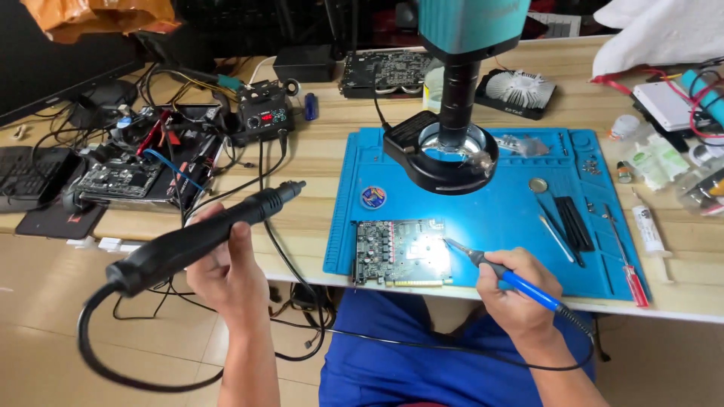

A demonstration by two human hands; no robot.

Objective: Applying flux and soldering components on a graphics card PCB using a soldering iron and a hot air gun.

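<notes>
Two hands are at work over one wooden bench [317, 203] with one blue work mat [490, 218] on it. One circuit card [401, 252] lies at the mat's near edge, lit brightly at its middle, under one microscope [461, 83] with a single black ring light [441, 154] around its lens. The right hand [513, 290] is closed in a pen-like grip around one blue-handled soldering iron [520, 283], whose tip rests on the bright patch of the card or just above it; which, I cannot tell. The left hand [226, 264] is held off the bench's near edge, well to the left of the card, its fingers wrapped fully around one black hot-air wand [204, 237], nozzle pointing up and right, its thick black hose [113, 362] looping below. On the mat's right side lie one red-handled screwdriver [630, 271] and a few slim black and metal tools, too close together to count. One black control station [264, 113] stands behind, and two more boards are in view: one [128, 177] at left, one [385, 71] at the back
</notes>
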